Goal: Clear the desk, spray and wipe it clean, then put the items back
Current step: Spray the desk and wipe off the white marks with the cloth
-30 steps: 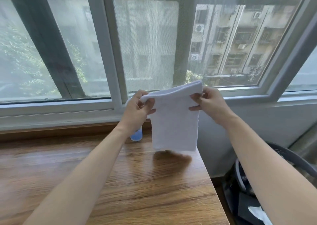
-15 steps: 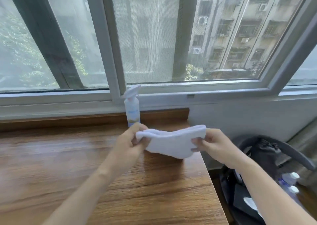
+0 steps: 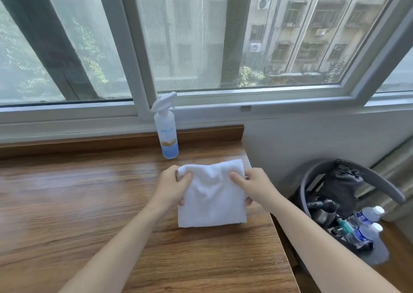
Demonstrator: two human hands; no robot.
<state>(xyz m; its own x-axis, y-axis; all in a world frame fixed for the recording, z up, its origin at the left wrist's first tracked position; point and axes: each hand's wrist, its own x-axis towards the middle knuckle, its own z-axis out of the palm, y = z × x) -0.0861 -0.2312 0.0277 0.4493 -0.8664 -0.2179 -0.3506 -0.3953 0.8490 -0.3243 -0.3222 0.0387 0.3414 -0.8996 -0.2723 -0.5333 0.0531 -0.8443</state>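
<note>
Both hands grip a folded white cloth (image 3: 211,194) by its upper corners, over the right end of the desk (image 3: 78,203). On the left hand (image 3: 173,188) the thumb lies across the cloth's front near the top left corner while the fingers curl behind it, one fingertip showing at the left edge lower down. On the right hand (image 3: 254,186) the thumb presses the front near the top right corner, and a fingertip shows past the right edge. Between the thumbs the cloth puckers a little; its lower part hangs flat and square, the bottom edge low over the wood, though whether it touches the desk cannot be told.

Beyond the cloth a spray bottle (image 3: 166,131) stands upright at the back of the desk, against the raised wooden strip under the window (image 3: 201,35). To the right of the desk, lower down, a chair (image 3: 357,174) with a curved grey back holds a black bag (image 3: 339,185) and two water bottles (image 3: 363,223) with white caps among other small items.
</note>
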